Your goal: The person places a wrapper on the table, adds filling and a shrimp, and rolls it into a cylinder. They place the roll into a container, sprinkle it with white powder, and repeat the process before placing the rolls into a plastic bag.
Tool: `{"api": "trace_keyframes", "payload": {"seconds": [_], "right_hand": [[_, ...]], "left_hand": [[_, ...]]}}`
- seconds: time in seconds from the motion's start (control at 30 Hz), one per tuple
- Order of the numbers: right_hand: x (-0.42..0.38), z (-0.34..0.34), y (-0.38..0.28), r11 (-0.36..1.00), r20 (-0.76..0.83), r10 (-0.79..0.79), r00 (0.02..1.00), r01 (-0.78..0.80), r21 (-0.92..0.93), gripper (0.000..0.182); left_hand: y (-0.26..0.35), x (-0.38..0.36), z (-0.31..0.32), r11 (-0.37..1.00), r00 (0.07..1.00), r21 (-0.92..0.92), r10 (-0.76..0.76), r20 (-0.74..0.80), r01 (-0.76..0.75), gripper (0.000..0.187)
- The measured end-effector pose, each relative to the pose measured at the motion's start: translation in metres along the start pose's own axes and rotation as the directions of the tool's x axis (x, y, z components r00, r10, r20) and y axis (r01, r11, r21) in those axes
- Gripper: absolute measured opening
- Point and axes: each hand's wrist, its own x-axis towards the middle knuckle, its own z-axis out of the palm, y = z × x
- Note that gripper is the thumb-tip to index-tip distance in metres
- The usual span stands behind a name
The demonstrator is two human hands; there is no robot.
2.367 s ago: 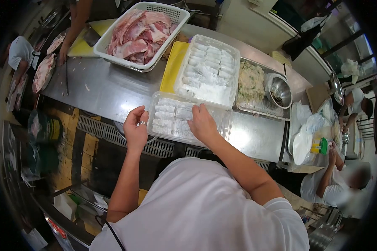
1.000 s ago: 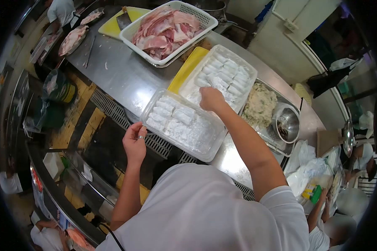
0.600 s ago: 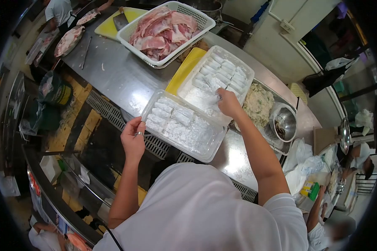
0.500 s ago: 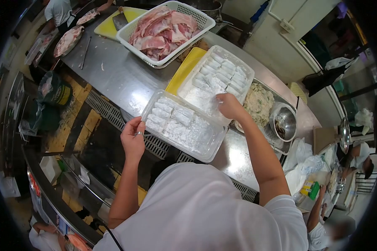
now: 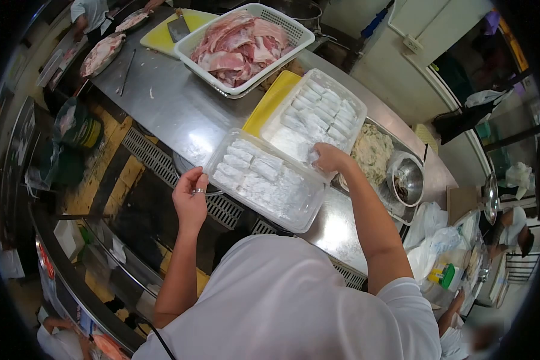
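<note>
My left hand (image 5: 190, 198), a ring on one finger, pinches the left end of the near clear plastic tub (image 5: 309, 222). White-dusted rolls (image 5: 265, 167) lie in rows at that tub's left end, with white powder around them. In the far plastic tub (image 5: 357, 99), several rows of similar coated rolls (image 5: 324, 107) fill the back. My right hand (image 5: 331, 159) is down at this tub's near end, fingers pinched together in loose white powder (image 5: 285, 137). A whitish bit shows at the fingertips, but I cannot tell what it is.
A yellow board (image 5: 276, 99) lies partly under the far tub. Behind it stands a white basket (image 5: 237, 94) of raw meat. To the right are a tray of pale minced mixture (image 5: 371, 150) and a metal bowl (image 5: 409, 180). A cleaver (image 5: 177, 29) rests on another yellow board.
My right hand has drawn a little toward the near end of the far tub, its fingertips still at the powder. My left hand keeps its hold on the near tub. The view has shifted slightly.
</note>
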Motion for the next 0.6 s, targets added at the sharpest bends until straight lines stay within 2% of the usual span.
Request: {"api": "trace_keyframes", "payload": {"seconds": [0.1, 0.2, 0.23, 0.3, 0.4, 0.5, 0.53, 0.6], "right_hand": [[0.007, -0.006, -0.002, 0.942, -0.024, 0.278, 0.96, -0.268, 0.204, 0.043], [0.023, -0.012, -0.007, 0.782, 0.048, 0.404, 0.913, -0.372, 0.5, 0.044], [0.031, -0.003, -0.01, 0.872, -0.054, 0.375, 0.926, -0.332, 0.36, 0.043], [0.038, 0.017, -0.024, 0.964, -0.25, 0.264, 0.931, -0.262, 0.044, 0.041], [0.033, 0.013, -0.043, 0.885, -0.253, 0.421, 0.871, -0.333, 0.325, 0.042], [0.005, 0.002, -0.055, 0.854, -0.379, 0.353, 0.855, -0.13, 0.503, 0.051], [0.007, 0.003, -0.042, 0.933, -0.335, 0.231, 0.914, -0.111, 0.342, 0.052], [-0.004, 0.006, -0.031, 0.982, -0.301, 0.098, 0.948, -0.043, 0.185, 0.05]], "left_hand": [[-0.004, -0.002, -0.006, 1.0, 1.0, -0.026, -0.008, -0.011, 0.008, 0.022], [-0.004, -0.002, -0.008, 0.999, 0.999, -0.043, -0.032, -0.033, 0.03, 0.022], [-0.003, -0.002, -0.009, 0.999, 0.999, 0.037, -0.018, -0.032, 0.019, 0.022], [0.002, -0.004, -0.006, 0.999, 0.999, 0.002, -0.037, -0.016, 0.037, 0.022], [0.009, -0.004, -0.004, 1.0, 1.0, 0.0, -0.011, -0.016, 0.011, 0.022], [0.01, -0.008, -0.008, 1.0, 0.999, 0.01, -0.01, -0.04, 0.01, 0.022], [0.009, -0.01, -0.008, 1.0, 0.999, 0.014, -0.007, -0.054, 0.008, 0.022], [0.007, -0.014, -0.011, 1.0, 0.998, 0.03, -0.004, -0.06, 0.006, 0.022]]}}
